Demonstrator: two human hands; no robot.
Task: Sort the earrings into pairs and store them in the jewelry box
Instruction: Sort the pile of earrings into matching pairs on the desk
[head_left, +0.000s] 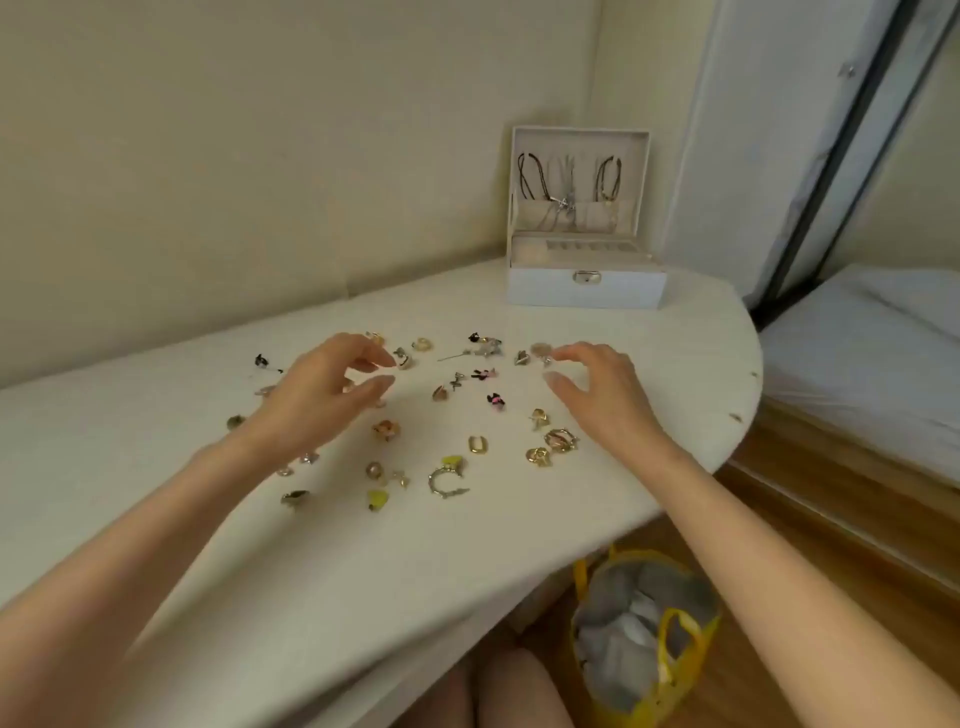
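Surface: matte white tabletop (519, 519), rounded at the right end, set into a beige-walled corner.
Bag: glossy yellow bag (628, 714), stood on wooden floor below the table edge.
Earrings: small gold, silver, yellow and black-pink earrings (477, 444), scattered mid-table.
Left hand (311, 400): held over the earrings; fingers loosely curved, thumb and forefinger parted, nothing gripped.
Right hand (602, 395): likewise parted; forefinger tip just beside an earring.
Jewelry box (587, 291): white, rectangular, placed at the far right of the table; long axis left-right, latch faced toward the person, lid upright.

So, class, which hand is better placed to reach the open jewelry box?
Probably the right. The right hand hovers nearer the jewelry box, which stands back right on the table; the left hand would have to cross the scattered earrings.
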